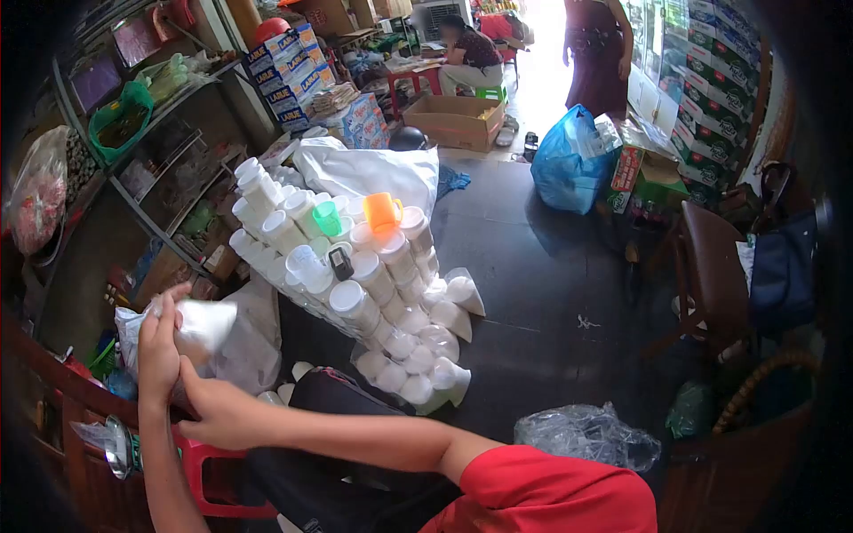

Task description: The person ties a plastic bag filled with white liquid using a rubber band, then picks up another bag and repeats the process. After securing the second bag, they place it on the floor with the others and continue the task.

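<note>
My left hand [160,345] is raised at the left, its fingers around a small clear bag of white contents [206,325], slightly blurred. Against my left wrist is my right hand [220,414], thumb up and fingers curled; whatever they pinch is hidden. In front of me stands a stack of white-lidded plastic jars [354,300]. On top of it rest an orange mug [382,211], a green cup [327,218] and a small dark device [340,263]. Several white filled bags [419,358] lie along the stack's near end.
A red plastic stool [200,475] stands below my hands. Shelves [147,178] line the left side. Crumpled clear plastic [586,435] lies at the lower right, near a brown chair [711,266]. Farther off are a blue bag [576,164], a cardboard box [455,123] and two people.
</note>
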{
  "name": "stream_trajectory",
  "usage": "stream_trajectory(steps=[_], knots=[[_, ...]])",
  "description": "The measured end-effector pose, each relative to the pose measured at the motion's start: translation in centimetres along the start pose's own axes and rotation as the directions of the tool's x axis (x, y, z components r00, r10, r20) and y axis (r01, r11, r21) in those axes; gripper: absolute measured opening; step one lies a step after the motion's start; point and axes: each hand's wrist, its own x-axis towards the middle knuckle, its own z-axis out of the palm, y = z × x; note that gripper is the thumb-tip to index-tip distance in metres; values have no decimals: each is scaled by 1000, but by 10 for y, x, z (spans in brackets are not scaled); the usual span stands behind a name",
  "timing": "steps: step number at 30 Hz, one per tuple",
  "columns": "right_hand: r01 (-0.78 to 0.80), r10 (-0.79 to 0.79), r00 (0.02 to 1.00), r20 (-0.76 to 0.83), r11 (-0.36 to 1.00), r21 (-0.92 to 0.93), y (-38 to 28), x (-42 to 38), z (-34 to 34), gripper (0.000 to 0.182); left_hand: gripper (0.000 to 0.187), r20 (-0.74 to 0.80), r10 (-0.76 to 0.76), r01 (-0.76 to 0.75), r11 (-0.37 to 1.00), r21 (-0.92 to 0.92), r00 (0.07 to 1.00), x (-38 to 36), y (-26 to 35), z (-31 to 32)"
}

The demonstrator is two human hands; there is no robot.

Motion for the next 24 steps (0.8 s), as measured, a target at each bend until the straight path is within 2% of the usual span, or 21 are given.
stream_trajectory(steps=[1,2,3,4,5,6,7,8,9,11,13,14,15,16,18,19,20,21,22,23,24], knots=[[-9,7,999,45,999,49,-11,-5,-23,77,45,120,-82,80,997,21,989,-5,-8,-6],[-21,22,987,157,1000,-14,-24,-7,-52,63,43,66,16,-20,998,62,998,-19,-3,0],[-24,44,962,269,997,-78,-36,-7,-81,49,41,68,11,-15,997,69,998,-40,8,0],[81,-9,935,354,979,-188,-50,-9,-107,38,40,73,4,-10,997,78,997,-63,17,-4],[191,-48,896,440,939,-285,-58,-9,-119,29,37,32,66,-69,990,125,997,-83,15,-6],[484,-301,832,467,805,-343,-33,-4,-117,21,38,-32,26,-27,999,-42,999,-106,28,5],[485,-301,830,470,806,-340,-28,4,-116,21,38,-35,23,-25,999,-42,999,-119,37,10],[725,-590,688,423,587,-360,-24,11,-116,21,39,-59,38,-42,997,-67,998,-132,45,11],[872,-806,446,389,293,-393,-19,20,-115,22,40,-90,55,-64,993,-97,994,-143,52,14],[849,-901,328,282,151,-506,20,45,-93,29,42,-108,80,-86,995,-46,991,-144,74,22],[826,-877,458,144,360,-433,45,57,-51,36,39,-36,117,-119,992,-43,992,-132,95,30],[765,-828,560,-30,531,-364,68,67,-10,30,42,-115,-32,21,995,-101,993,-126,94,28],[687,-734,651,-193,678,-264,85,66,27,23,46,-62,-50,31,961,-275,997,-110,102,31],[686,-731,654,-195,681,-255,79,51,46,23,47,-72,-46,25,964,-264,996,-96,99,27],[404,-457,817,-352,889,-217,38,21,78,52,48,-141,-3,-24,981,-195,990,-78,88,24],[246,-300,856,-421,953,-178,25,9,88,67,49,-197,39,-67,989,-134,980,-73,82,27],[276,-330,851,-408,943,-186,20,-1,93,71,49,-165,111,-114,993,-13,980,-68,67,17],[304,-358,845,-397,933,-194,18,-9,95,76,49,-200,144,-142,990,25,969,-71,54,18],[91,-89,969,-230,996,-2,-1,-24,81,74,47,-191,130,-97,980,172,973,-74,47,14],[94,-92,971,-223,996,1,-14,-35,65,74,47,-189,115,-51,948,314,975,-78,41,7],[47,-50,993,-105,998,-40,-25,-43,46,69,47,-198,117,-50,948,315,973,-85,39,2]])
